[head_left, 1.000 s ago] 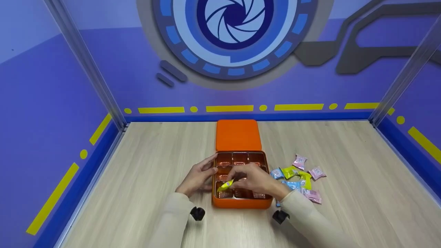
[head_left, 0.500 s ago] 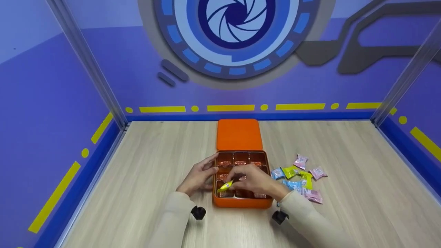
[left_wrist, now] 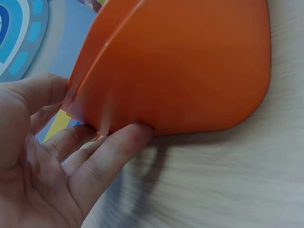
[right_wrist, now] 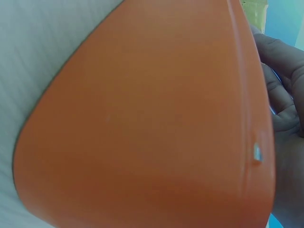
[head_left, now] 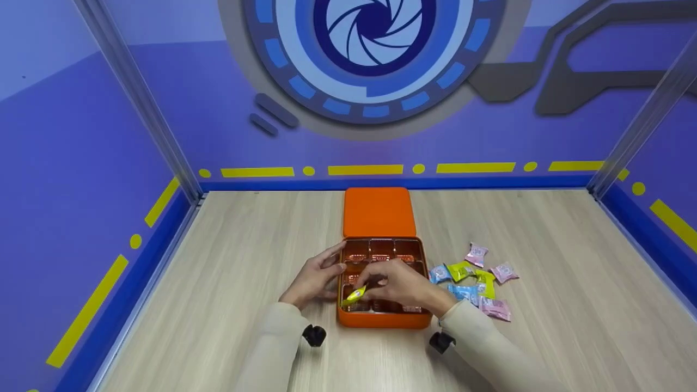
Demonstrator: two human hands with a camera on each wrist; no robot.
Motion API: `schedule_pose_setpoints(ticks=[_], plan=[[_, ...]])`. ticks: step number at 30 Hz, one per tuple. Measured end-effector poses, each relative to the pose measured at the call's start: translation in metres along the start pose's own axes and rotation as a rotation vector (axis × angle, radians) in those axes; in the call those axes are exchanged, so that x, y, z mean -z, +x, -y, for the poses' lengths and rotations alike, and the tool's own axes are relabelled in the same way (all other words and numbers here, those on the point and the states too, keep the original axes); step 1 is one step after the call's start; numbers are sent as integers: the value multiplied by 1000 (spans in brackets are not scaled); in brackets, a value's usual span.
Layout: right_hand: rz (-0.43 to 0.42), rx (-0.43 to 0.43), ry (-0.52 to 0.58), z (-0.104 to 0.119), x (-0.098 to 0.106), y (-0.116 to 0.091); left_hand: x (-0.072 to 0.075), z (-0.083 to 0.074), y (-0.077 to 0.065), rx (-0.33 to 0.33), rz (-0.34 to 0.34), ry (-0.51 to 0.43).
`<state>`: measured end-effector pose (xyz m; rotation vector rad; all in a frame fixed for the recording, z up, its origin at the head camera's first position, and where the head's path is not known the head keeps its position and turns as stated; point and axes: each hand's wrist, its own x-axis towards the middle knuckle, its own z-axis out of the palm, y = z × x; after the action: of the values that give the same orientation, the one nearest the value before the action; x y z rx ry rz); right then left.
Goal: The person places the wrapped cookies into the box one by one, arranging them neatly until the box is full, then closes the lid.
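An orange tin box (head_left: 384, 320) lies on the table with its lid (head_left: 379, 212) folded back. Inside it sits a divided tray (head_left: 381, 251) with several compartments. Over the front left compartment, my right hand (head_left: 400, 284) pinches a yellow wrapped candy (head_left: 355, 295) between thumb and fingers. The candy is tilted, its lower end down at the compartment. My left hand (head_left: 312, 281) rests against the box's left side, thumb at the rim; in the left wrist view its fingers (left_wrist: 137, 135) touch the outer wall. In the right wrist view the box wall (right_wrist: 142, 118) hides the candy's compartment.
To the right of the box lie several wrapped candies: pink ones (head_left: 503, 272), yellow ones (head_left: 460, 271) and blue ones (head_left: 463, 293). The wooden table (head_left: 261, 228) is bounded by blue printed walls (head_left: 305, 147) at the back and both sides.
My right fingers shift slightly on the yellow candy, which drops a little towards the front left of its compartment. My left hand stays against the box.
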<state>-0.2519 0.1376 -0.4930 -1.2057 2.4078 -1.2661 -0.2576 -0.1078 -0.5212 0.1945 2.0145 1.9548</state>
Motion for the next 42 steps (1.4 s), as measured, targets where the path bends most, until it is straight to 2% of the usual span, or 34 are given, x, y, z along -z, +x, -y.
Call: schedule_pose_setpoints(ticks=[13,23,32,42], plan=[[7,-15,-34,0,3,-1,-1,0,0,2,0,21],[37,21,-58,-2,5,-1,2,3,2,7,8,-18],[50,-3,-99,-2,2,-1,0,3,0,12,16,-43],[12,2,-51,-4,2,-4,2,3,2,14,5,-29]])
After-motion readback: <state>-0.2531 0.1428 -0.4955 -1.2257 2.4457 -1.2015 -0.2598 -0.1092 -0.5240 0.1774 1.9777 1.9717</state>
